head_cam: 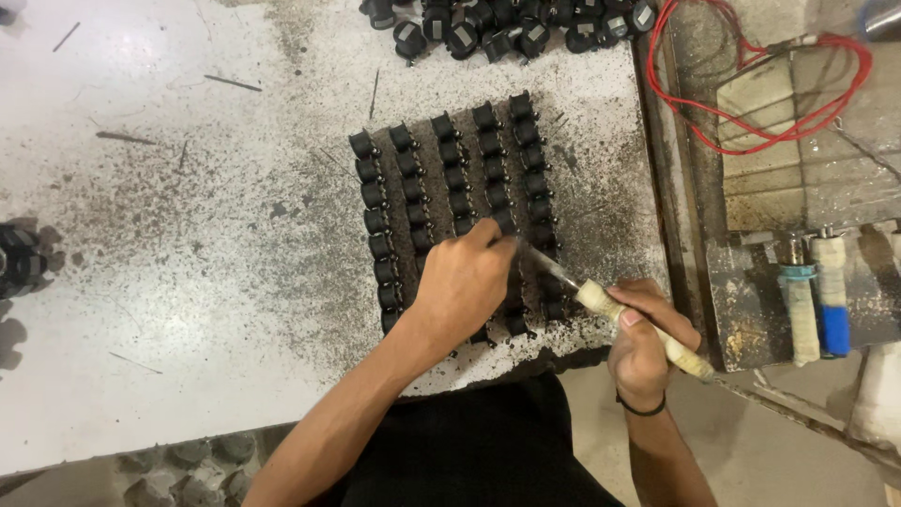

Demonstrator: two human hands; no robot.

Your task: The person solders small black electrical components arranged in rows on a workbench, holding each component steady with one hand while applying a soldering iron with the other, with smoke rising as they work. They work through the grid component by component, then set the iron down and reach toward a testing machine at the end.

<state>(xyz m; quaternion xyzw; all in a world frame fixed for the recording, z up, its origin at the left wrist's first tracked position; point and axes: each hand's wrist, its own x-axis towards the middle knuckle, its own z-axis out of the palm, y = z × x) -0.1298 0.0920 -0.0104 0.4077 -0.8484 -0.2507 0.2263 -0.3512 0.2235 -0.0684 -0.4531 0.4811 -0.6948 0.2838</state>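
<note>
Right, head view, and I'm looking straight down on a speckled white table (169,235) with a grid of small black parts (450,178) stood in five columns on a dark patch in the middle. The left hand (465,282) sits at about six o'clock on that grid, fingers (490,235) curled down and pinching or steadying one part in the lower rows; exactly which part I cannot tell, the hand covers it. The right hand (643,343) is at four o'clock from the grid, fingers closed fully round the cloth-wrapped handle of a thin soldering tool (601,302), whose metal tip runs up toward ten o'clock and meets the row just beside the left fingertips.

How far along? I cannot read which parts are finished; the upper rows stand untouched-looking and tidy, and the work is at the lower right rows.

At twelve o'clock, a loose heap of similar black parts (507,23) lies at the table's far edge. At two o'clock, a red wire (751,122) loops over a grimy side bench. At three o'clock, two wrapped tool handles (817,291) rest in a holder.
</note>
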